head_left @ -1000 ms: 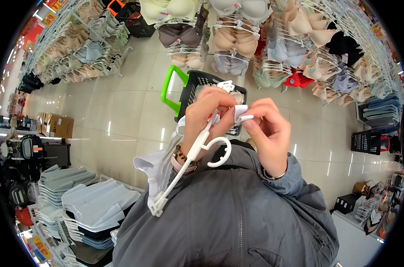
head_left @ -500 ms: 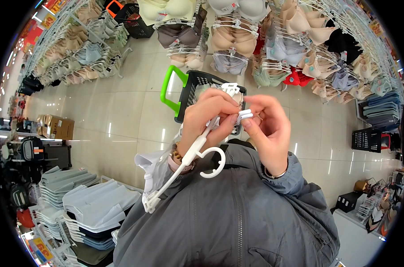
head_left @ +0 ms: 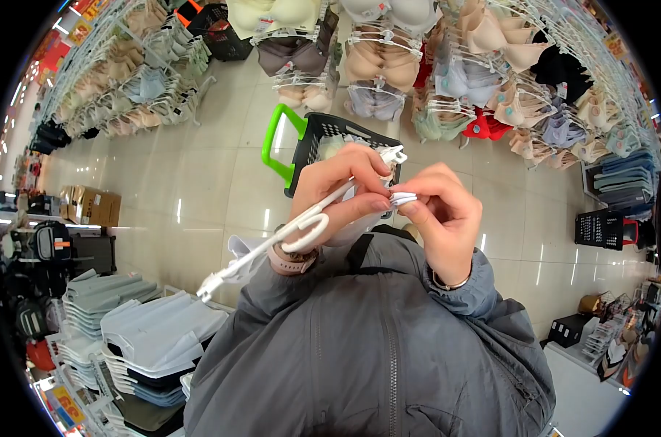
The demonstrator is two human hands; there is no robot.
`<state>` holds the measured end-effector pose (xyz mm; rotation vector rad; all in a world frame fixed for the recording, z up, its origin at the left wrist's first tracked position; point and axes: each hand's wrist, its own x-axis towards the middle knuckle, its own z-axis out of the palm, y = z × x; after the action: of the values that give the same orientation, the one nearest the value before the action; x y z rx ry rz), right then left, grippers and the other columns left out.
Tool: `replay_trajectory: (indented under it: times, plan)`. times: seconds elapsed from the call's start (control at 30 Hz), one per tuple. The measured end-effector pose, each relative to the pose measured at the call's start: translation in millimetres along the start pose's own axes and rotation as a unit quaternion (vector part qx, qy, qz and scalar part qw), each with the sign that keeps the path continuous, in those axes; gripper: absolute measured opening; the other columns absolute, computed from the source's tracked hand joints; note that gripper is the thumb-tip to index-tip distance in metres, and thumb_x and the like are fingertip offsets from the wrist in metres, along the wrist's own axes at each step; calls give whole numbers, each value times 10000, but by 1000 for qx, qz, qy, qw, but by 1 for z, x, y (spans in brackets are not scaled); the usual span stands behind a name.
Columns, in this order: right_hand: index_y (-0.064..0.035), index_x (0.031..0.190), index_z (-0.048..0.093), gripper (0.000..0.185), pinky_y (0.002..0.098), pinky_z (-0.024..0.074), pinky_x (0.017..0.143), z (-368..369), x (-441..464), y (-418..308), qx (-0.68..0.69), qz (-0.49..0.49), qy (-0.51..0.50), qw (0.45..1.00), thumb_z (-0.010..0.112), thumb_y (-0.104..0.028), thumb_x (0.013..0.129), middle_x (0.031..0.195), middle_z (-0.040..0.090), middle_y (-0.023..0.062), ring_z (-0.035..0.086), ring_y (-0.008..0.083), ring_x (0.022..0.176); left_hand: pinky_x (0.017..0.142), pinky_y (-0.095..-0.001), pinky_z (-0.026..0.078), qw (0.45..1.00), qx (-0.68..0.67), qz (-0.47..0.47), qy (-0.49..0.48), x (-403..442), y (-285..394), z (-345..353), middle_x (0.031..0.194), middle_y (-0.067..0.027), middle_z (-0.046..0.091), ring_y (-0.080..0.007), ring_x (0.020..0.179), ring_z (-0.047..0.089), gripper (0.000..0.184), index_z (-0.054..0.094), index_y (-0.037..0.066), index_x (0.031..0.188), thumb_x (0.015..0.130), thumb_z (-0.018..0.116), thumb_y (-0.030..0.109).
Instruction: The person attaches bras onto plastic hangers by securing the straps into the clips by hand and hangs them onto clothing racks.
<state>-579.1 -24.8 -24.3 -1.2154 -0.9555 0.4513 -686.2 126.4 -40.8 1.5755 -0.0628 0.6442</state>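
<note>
A white plastic hanger [head_left: 272,239] lies slantwise across my left hand [head_left: 343,191], whose fingers are closed round it, with its hook over the wrist. Between the fingertips of both hands is a small folded white strap end [head_left: 402,198]; my right hand [head_left: 444,209] pinches it from the right. Pale white fabric [head_left: 241,247] hangs behind my left wrist, partly hidden by the hanger. Below the hands stands a black basket [head_left: 317,138] with a green handle [head_left: 270,146], its contents mostly covered by my left hand.
Racks of bras [head_left: 381,62] run across the far side. Folded garments [head_left: 155,331] are stacked at the lower left. A cardboard box [head_left: 90,207] sits at the left, and another black basket [head_left: 598,230] at the right. Tiled floor [head_left: 199,171] lies between.
The hanger has turned flatter, its lower end swinging left and up and its hook moving left. The folded strap end stays between the fingertips, and my right hand has shifted slightly.
</note>
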Motion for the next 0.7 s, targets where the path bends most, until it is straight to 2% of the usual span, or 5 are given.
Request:
replay_trajectory:
  times: [0.2, 0.33, 0.43, 0.6, 0.7]
  plan:
    - [-23, 925, 699, 189, 175, 299, 502, -4, -3, -1, -49, -3, -12, 999, 685, 58, 755, 843, 596, 34, 490, 47, 657, 815, -285, 410, 993, -101, -8, -61, 3, -5, 1, 952, -92, 580, -162, 916, 537, 174, 591, 14, 783, 736, 754, 52]
    - [-25, 920, 699, 191, 174, 294, 499, -7, -3, -2, -63, -25, -21, 998, 682, 63, 752, 842, 594, 34, 482, 50, 649, 776, -274, 402, 993, -112, -12, -46, 3, -3, 5, 896, -63, 573, -138, 850, 526, 172, 608, 18, 818, 744, 754, 72]
    - [-18, 917, 695, 176, 185, 342, 551, -8, -3, -4, -55, -34, -31, 997, 675, 62, 762, 871, 580, 48, 498, 74, 701, 725, -260, 378, 990, -95, -89, -48, 4, 0, 5, 818, -22, 555, -105, 755, 491, 181, 638, 32, 869, 746, 755, 93]
    - [11, 942, 677, 162, 248, 419, 724, -13, -6, 2, 14, -49, -13, 999, 663, 57, 788, 952, 508, 73, 509, 136, 822, 694, -270, 365, 996, 67, -27, -50, 2, -1, 6, 671, 5, 508, -116, 682, 466, 251, 667, 58, 923, 684, 741, 40]
    - [16, 943, 674, 156, 248, 427, 724, -13, -5, 4, 19, -61, -13, 998, 660, 56, 794, 963, 495, 71, 515, 135, 828, 701, -274, 369, 993, 105, 16, -45, 5, 1, 10, 641, 0, 492, -139, 679, 473, 295, 668, 56, 917, 632, 732, 11]
